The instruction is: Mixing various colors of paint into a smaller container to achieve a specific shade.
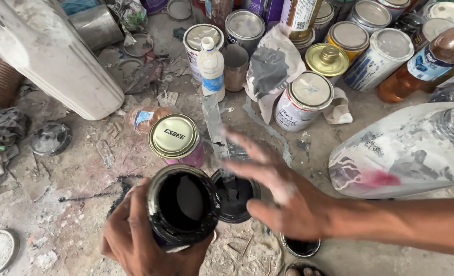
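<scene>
A: What's in the open can?
B: Black paint, coating the inside and rim. The left hand is wrapped round it from seven o'clock, holding it tilted low in the middle of the view.
A: And the right hand?
B: Spread flat, fingers splayed, gripping nothing, hovering over a black lid lying just at the can's three o'clock.
A: What's around?
B: At twelve o'clock of the can, a closed tin with a gold lid. Further up, a white plastic bottle with a blue label, and at one o'clock a sealed white-lidded tin. A small round cup of black sits at four o'clock.
</scene>
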